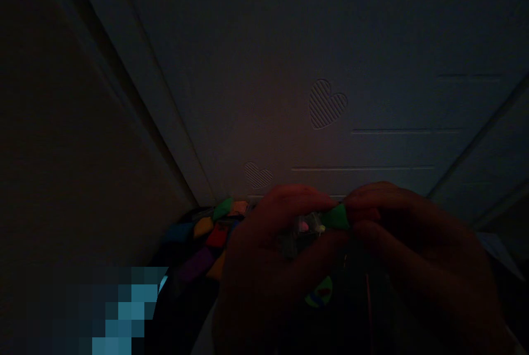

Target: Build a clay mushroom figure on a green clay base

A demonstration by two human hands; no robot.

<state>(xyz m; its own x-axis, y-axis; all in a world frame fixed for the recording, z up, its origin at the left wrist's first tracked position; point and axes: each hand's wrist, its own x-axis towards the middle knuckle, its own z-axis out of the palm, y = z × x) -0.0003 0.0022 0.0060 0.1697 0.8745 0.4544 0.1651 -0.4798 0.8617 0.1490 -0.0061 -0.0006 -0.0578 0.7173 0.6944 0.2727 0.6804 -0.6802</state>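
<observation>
The scene is very dark. My left hand (268, 256) and my right hand (413, 245) meet at the lower middle, fingers curled inward. Between their fingertips sits a small green piece (336, 217), pinched by my right hand. Beside it a small clear item with pink and yellow bits (308, 226) rests under my left fingers. What exactly that item is I cannot make out.
A heap of several small coloured pieces (210, 231), green, orange, red, purple and blue, lies left of my hands. Behind stands a pale panel with embossed hearts (326, 104). A dark wall (61, 151) fills the left. A pixelated bluish patch (119, 311) is at lower left.
</observation>
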